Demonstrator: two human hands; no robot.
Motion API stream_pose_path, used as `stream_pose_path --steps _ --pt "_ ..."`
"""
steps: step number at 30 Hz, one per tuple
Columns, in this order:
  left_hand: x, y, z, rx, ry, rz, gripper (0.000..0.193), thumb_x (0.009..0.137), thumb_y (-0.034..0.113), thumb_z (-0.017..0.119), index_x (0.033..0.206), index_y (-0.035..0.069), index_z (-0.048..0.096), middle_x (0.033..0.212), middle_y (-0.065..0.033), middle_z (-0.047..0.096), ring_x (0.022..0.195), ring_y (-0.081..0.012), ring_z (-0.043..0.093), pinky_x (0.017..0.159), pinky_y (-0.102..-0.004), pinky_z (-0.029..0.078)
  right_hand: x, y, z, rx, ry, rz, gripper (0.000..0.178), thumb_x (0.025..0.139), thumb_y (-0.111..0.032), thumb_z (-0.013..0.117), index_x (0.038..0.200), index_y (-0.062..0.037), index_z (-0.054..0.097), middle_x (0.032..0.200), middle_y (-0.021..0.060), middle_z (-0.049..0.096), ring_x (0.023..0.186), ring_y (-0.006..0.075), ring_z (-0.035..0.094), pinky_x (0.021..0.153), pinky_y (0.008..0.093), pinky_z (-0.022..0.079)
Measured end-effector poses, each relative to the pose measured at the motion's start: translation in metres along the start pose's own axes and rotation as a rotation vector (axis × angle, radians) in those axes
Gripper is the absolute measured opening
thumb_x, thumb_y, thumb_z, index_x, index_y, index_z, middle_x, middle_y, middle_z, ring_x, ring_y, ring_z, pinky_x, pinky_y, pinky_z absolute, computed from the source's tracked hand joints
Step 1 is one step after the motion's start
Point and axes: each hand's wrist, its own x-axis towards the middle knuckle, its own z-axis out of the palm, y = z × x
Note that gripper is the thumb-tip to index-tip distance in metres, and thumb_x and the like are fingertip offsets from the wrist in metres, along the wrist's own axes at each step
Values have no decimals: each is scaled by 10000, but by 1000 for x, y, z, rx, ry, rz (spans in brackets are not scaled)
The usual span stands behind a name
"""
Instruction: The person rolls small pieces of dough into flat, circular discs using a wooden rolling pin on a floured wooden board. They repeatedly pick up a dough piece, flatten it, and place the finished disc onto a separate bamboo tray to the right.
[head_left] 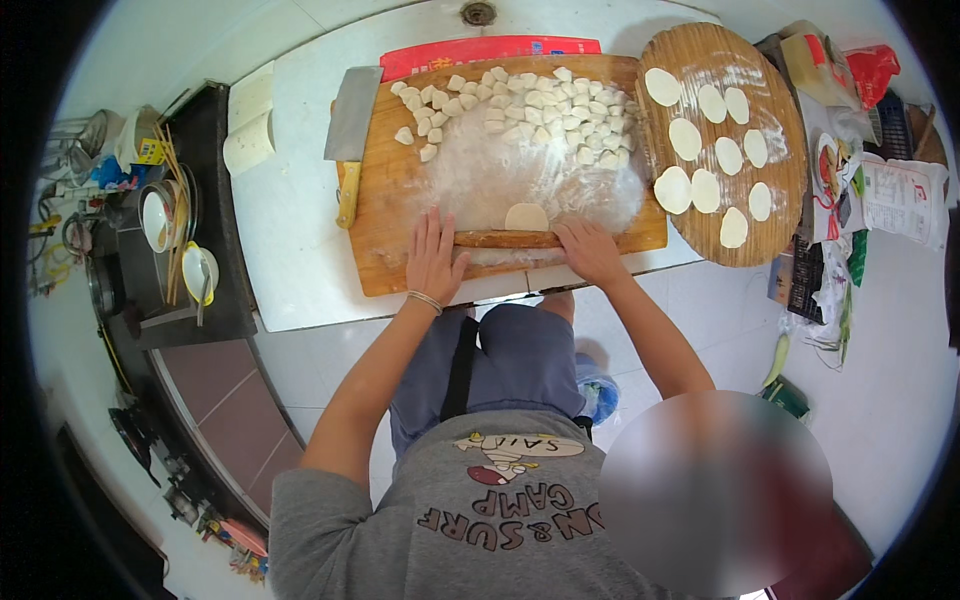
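A brown wooden rolling pin [507, 240] lies crosswise near the front edge of a floury wooden cutting board [390, 250]. My left hand [433, 258] rests flat over its left end, fingers stretched forward and slightly apart. Over the right end lies my right hand [592, 252], its fingers extended rather than wrapped round. A pale dough wrapper [526, 216] shows beyond the pin; the pin hides part of it. Many small cut dough pieces [550, 105] cover the far part of the board. Flat dough rounds [729, 155] are spread on a round wooden board [780, 200] to the right.
A cleaver [352, 115] with a yellow handle lies along the board's left edge. Beyond the board is a red flat sheet [490, 47]. Bowls [199, 273] and chopsticks [180, 215] stand on the dark counter at left. Packages [903, 195] crowd the far right.
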Motion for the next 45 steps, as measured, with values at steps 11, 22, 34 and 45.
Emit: stream_pose_path --steps 11,22,34,45 --pt "22 -4 -1 -1 -104 20 679 925 385 517 1495 88 298 1562 -181 232 1435 -396 203 1166 -501 160 -4 -13 6 -68 221 200 656 894 -303 527 1479 -86 324 1516 195 306 1384 386 298 1137 582 168" --pt "49 -17 0 17 125 55 701 912 368 541 1496 74 287 1565 -185 216 1444 -391 173 1166 -495 175 25 -25 1 -150 229 248 597 923 -337 514 1451 -94 380 1493 184 357 1369 364 340 1121 580 206" --pt "14 41 11 -56 152 -185 672 876 344 605 1422 20 386 1397 -245 404 1290 -435 368 1071 -512 301 11 -18 -27 33 223 185 359 841 -262 651 1109 -42 559 1111 156 574 887 346 600 706 412 501" --pt "47 54 15 -52 -137 373 660 790 246 678 1406 166 456 1409 -174 400 1311 -364 365 1056 -512 325 -33 14 -28 38 356 277 378 812 -229 691 1102 -26 559 1104 149 569 956 338 602 793 413 503"
